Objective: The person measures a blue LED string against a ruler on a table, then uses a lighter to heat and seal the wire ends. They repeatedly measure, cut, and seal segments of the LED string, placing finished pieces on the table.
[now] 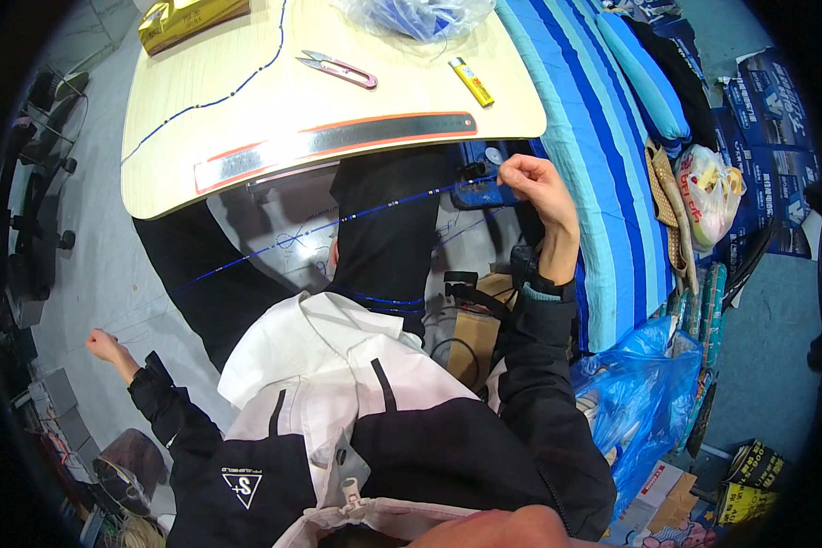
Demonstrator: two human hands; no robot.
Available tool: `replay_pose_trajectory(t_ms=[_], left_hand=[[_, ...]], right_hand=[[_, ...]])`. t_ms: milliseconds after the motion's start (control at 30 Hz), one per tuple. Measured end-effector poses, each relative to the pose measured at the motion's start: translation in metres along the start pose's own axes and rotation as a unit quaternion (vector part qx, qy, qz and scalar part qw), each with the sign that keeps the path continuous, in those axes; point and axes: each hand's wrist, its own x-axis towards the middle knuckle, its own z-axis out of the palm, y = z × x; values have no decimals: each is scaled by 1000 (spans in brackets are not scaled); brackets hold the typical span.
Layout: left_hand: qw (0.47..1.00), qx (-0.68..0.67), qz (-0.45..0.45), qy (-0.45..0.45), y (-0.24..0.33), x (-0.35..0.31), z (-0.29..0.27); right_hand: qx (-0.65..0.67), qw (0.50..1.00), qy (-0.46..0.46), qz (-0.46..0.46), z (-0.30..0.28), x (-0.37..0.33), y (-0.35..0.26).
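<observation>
A strand of small blue beads [338, 219], with a few pale and dark beads among them, stretches nearly straight across my lap below the table edge. My right hand [536, 183] pinches its right end beside the table corner. Far out to the left, my left hand [107, 345] is closed; a thin thread, faint against the floor, runs from the beads toward it. Another blue beaded strand [233, 94] lies in a curve on the table. Several blue strands [384, 300] rest around my dark trouser leg.
The pale table [411, 87] carries a steel ruler [338, 139], pink-handled thread snips [338, 69], a yellow lighter [471, 82], a gold box [192, 20] and a clear bag [420, 16]. A blue-striped bed [584, 183] stands at the right; a blue plastic bag [644, 393] hangs near it.
</observation>
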Motion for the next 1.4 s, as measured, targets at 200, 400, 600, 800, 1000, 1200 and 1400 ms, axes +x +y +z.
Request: replay_pose_trajectory(t_ms=[200, 400, 600, 800, 1000, 1200, 1400], left_hand=[[1000, 4, -13, -18, -11, 11, 1], [999, -10, -7, -44, -12, 13, 0], [999, -23, -7, -40, -7, 9, 0], [999, -22, -11, -32, -6, 10, 1], [1000, -14, -6, -22, -3, 7, 1], [1000, -7, -8, -24, -1, 6, 0], [1000, 3, -7, -18, -2, 6, 1]], right_hand=[[-144, 989, 38, -16, 17, 20, 20], [-335, 928, 49, -158, 39, 27, 31], [-316, 927, 82, -182, 44, 34, 36], [-321, 924, 86, -190, 43, 33, 36], [-308, 926, 87, -198, 44, 31, 34], [-298, 930, 87, -198, 45, 32, 32], [-306, 925, 89, -206, 45, 32, 32]])
